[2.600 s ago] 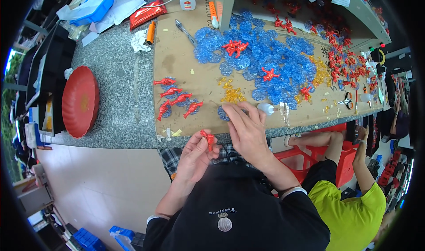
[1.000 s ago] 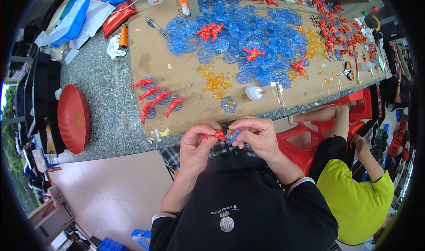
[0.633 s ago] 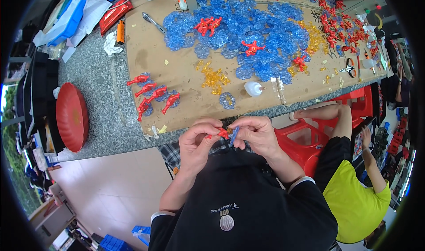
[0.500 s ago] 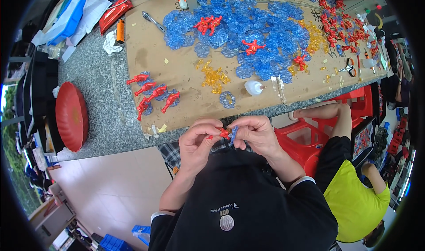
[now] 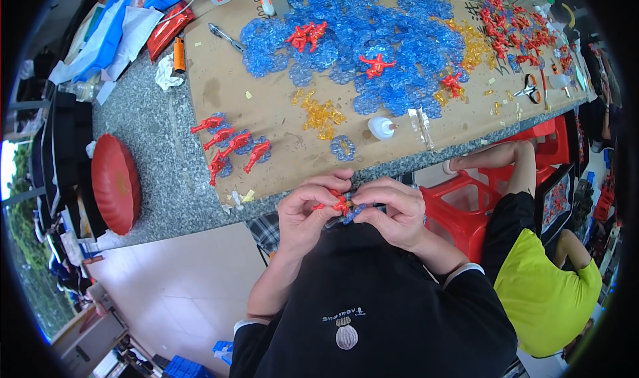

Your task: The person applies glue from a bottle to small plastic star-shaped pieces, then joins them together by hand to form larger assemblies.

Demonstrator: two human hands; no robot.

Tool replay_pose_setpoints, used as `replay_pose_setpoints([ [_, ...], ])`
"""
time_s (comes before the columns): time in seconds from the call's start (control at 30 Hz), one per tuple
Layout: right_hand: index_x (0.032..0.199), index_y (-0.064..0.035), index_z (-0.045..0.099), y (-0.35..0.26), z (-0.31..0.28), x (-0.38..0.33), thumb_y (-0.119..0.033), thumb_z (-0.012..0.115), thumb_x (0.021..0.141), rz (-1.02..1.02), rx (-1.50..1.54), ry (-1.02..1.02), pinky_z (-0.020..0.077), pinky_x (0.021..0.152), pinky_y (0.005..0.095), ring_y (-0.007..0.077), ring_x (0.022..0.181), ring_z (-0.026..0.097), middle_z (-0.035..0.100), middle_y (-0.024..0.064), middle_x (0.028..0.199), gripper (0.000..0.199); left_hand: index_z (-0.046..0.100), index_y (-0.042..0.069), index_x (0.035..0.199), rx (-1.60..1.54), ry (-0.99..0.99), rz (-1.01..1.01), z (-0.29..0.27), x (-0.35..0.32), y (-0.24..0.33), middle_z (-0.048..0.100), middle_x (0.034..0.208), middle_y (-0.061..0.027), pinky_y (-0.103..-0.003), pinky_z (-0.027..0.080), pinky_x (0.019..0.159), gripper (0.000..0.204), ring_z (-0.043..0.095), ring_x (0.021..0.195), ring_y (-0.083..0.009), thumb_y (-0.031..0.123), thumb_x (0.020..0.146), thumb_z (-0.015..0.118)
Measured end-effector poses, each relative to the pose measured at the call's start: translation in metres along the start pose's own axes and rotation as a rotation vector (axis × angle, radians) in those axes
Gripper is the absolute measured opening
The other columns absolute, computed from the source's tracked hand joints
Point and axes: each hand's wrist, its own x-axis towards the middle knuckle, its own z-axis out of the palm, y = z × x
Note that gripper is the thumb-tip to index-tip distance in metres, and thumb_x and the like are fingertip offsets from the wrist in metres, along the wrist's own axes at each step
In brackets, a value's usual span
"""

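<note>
Between my fingertips, just off the table's front edge, a red plastic figure (image 5: 339, 203) meets a clear blue disc (image 5: 354, 213). My left hand (image 5: 307, 211) pinches the figure, while my right hand (image 5: 393, 208) grips the disc, which is partly covered by the fingers. Beyond them, a single blue disc with yellow on it (image 5: 343, 149) lies on the brown cardboard (image 5: 266, 111). A white squeeze bottle (image 5: 381, 128) stands next to it. To the left, several red figures on blue discs (image 5: 234, 141) are set out in a group.
A large heap of clear blue discs (image 5: 406, 51) covers the far middle, with small yellow pieces (image 5: 321, 117) in front. Scissors (image 5: 530, 90) lie at the right. A red scalloped dish (image 5: 114, 185) stands at the left. A person in a yellow-green top (image 5: 546, 291) sits at the right.
Both hands have shifted slightly to the right, and the right fingers now curl further over the disc. The disc has tilted against the figure. The whole view has turned slightly.
</note>
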Motion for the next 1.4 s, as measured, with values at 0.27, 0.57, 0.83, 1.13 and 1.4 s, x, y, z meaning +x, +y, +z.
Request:
replay_pose_setpoints([
  [0.27,0.085,0.0011,0.065,0.003,-0.008,0.001,-0.003,0.076,0.067,-0.214,-0.145,-0.017,0.0521,0.059,0.027,0.0209,0.069,0.066,0.067,0.0124,0.079,0.022,0.063,0.001,0.085,0.004,-0.074,-0.095,0.0,0.007,0.003,0.062,0.104,-0.0131,-0.043,0.046,0.091,0.009,0.054,0.111,-0.032,-0.003,0.077,0.065],
  [0.57,0.086,0.0001,0.065,0.009,-0.007,0.0,0.002,0.075,0.065,-0.136,-0.037,0.01,0.0513,0.06,0.0264,0.0216,0.07,0.065,0.066,0.0114,0.08,0.024,0.063,0.0,0.085,0.205,-0.11,-0.035,0.002,0.013,0.009,0.062,0.098,-0.013,-0.038,0.05,0.085,0.016,0.057,0.105,-0.0298,-0.009,0.073,0.067],
  [0.83,0.1,0.003,0.063,0.006,-0.004,0.004,0.006,0.071,0.069,0.058,0.029,-0.042,0.0485,0.059,0.0236,0.0143,0.069,0.062,0.064,0.0146,0.096,0.032,0.064,0.001,0.089,0.851,-0.072,0.047,-0.009,0.018,0.047,0.064,0.092,-0.0091,-0.031,0.048,0.076,0.021,0.06,0.09,-0.022,-0.005,0.069,0.068],
  [1.13,0.097,-0.0002,0.063,0.02,-0.038,0.009,0.001,0.073,0.068,-0.008,-0.329,0.322,0.0436,0.057,0.0217,0.0114,0.067,0.055,0.062,0.0079,0.087,0.03,0.065,0.005,0.094,1.841,0.099,0.477,-0.018,0.05,0.052,0.064,0.093,-0.0043,-0.034,0.045,0.077,0.029,0.055,0.085,-0.0239,0.001,0.066,0.07],
  [1.4,0.103,-0.0014,0.06,0.028,-0.029,0.04,-0.006,0.079,0.061,-0.149,-0.567,0.288,0.0477,0.071,0.0329,0.0267,0.084,0.058,0.062,0.0122,0.098,0.046,0.066,0.004,0.097,1.898,0.07,0.417,-0.001,0.064,0.06,0.062,0.094,-0.007,-0.037,0.041,0.08,0.034,0.051,0.089,-0.0265,0.014,0.065,0.076],
])
